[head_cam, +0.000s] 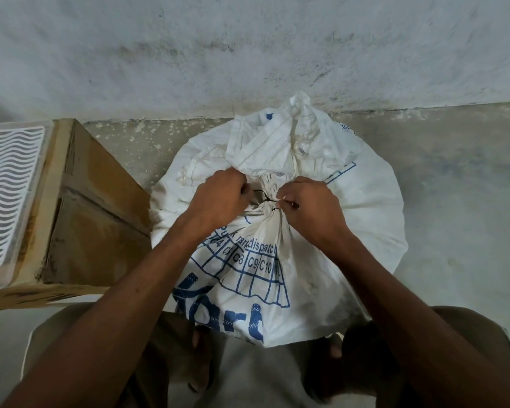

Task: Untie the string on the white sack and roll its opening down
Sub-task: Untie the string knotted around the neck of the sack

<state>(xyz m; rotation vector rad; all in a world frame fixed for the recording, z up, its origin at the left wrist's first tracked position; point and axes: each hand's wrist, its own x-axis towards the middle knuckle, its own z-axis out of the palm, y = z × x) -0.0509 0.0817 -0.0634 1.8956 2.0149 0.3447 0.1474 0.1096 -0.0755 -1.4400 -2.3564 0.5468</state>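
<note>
A full white sack (351, 231) with blue print stands on the floor against the wall, in the middle of the head view. Its neck is gathered and bound by a thin dark string (266, 199); the loose top fabric flops up behind the tie. My left hand (218, 198) is closed at the left side of the knot, fingers pinching a loop of the string. My right hand (308, 204) pinches the string on the right side of the knot. The string runs taut between the two hands. Both forearms reach in from below.
A brown cardboard box (100, 219) stands close to the sack's left, with a white tray with a wavy-slot pattern (9, 189) on top. A stained white wall (248, 54) rises right behind the sack. Bare concrete floor (454, 187) lies to the right. My sandalled feet show below the sack.
</note>
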